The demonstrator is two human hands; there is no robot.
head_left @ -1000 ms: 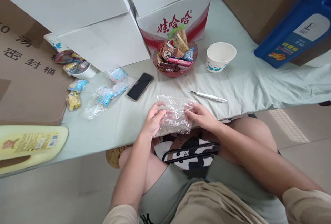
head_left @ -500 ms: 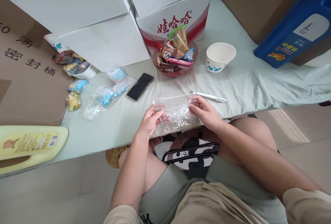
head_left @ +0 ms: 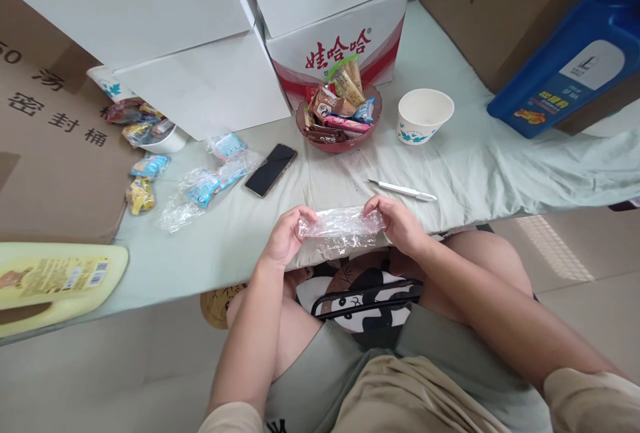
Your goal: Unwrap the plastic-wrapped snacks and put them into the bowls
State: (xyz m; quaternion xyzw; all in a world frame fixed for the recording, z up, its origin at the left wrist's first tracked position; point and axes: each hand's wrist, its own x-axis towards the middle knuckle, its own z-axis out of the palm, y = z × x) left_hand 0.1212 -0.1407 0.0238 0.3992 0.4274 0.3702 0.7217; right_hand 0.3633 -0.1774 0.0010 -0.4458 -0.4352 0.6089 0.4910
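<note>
A crinkled clear plastic bag (head_left: 343, 225) is stretched between my hands at the table's front edge. My left hand (head_left: 289, 236) pinches its left end. At the other end, my right hand (head_left: 397, 223) grips it between thumb and fingers. Just beyond the right hand lies a white pen-like tool with a thin dark tip (head_left: 404, 190). Farther back, a reddish glass bowl (head_left: 340, 145) holds several wrapped snacks. To its right stands a white paper cup (head_left: 425, 116) with blue leaf marks; what I see of its inside is bare.
A phone (head_left: 271, 170) lies left of the bowl, beside clear bags with blue packets (head_left: 203, 188). A second paper cup (head_left: 170, 141) with wrapped snacks is by the left carton (head_left: 55, 153). White boxes (head_left: 200, 80) stand behind. A yellow jug (head_left: 65, 280) and blue jug (head_left: 565, 80) flank the table.
The plastic bag has been folded or gathered into a narrower strip between my hands. Its upper edge has come down toward me. The bowl, phone and cup stay where they were.
</note>
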